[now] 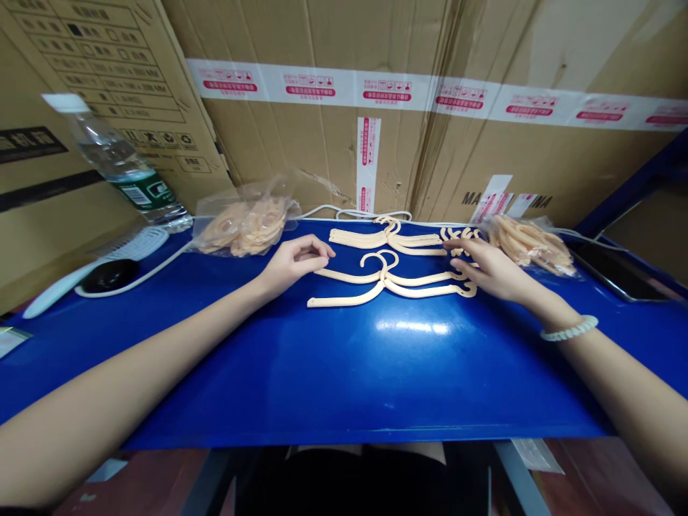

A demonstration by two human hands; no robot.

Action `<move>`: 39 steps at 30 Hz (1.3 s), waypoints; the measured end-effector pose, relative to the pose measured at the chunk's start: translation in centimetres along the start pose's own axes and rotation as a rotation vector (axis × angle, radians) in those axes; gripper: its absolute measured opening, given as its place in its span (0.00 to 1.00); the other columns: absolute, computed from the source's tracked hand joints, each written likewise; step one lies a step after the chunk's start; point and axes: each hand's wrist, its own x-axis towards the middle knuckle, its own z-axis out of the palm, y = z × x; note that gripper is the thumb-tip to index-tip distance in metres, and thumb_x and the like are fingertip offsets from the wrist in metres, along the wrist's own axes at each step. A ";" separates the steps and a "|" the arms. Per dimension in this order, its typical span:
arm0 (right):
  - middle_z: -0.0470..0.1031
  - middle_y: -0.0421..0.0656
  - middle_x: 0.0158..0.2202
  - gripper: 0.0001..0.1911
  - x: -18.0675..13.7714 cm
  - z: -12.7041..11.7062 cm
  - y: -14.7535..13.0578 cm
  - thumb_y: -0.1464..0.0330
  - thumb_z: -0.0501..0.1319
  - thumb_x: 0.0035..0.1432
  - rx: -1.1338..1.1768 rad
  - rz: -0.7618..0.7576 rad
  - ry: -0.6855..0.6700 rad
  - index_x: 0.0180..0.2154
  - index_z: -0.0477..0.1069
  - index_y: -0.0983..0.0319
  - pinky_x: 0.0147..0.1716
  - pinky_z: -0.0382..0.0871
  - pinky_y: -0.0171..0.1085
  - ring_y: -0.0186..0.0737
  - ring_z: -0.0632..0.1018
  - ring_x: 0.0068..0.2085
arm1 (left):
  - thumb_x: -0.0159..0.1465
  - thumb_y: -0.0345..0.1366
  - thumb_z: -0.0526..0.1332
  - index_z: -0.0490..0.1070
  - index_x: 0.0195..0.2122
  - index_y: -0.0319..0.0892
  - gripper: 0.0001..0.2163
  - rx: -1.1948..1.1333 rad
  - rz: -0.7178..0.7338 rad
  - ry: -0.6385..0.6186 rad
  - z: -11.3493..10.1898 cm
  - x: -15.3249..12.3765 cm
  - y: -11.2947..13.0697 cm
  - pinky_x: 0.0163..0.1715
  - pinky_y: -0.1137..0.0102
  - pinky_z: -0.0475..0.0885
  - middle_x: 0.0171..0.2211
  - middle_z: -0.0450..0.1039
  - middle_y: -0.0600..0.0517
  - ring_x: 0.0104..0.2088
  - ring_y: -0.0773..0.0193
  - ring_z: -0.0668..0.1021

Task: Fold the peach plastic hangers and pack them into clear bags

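Pale orange clothes hangers lie on the blue table. Two hangers, a nearer one [355, 299] and another [422, 278] just behind it, cross near their hooks. Farther back, several stacked hangers [357, 237] lie together. My left hand [297, 264] is beside the left end of the second hanger, fingers loosely curled and thumb apart; whether it touches the hanger is unclear. My right hand [491, 269] hovers over the hangers' right ends, with thumb and fingers apart and nothing seen between them. Small curved pieces [459, 234] in the same colour lie partly hidden behind its fingers.
Clear bags of orange parts lie at the left [244, 226] and right [532, 244]. A water bottle [145, 188], a comb [132, 245] and a black mouse [110, 275] are at left. A phone [623, 276] lies at right. Cardboard boxes [317, 158] wall the back; a white cable [322, 209] runs along it.
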 end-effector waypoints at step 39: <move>0.78 0.46 0.28 0.10 1.6 0.3 -1.1 0.60 0.63 0.55 0.152 0.199 0.237 0.28 0.70 0.58 0.33 0.74 0.45 0.47 0.79 0.30 | 0.63 0.33 0.60 0.72 0.36 0.42 0.03 0.453 0.285 0.040 1.6 -0.9 2.9 0.42 0.63 0.74 0.37 0.78 0.49 0.39 0.58 0.79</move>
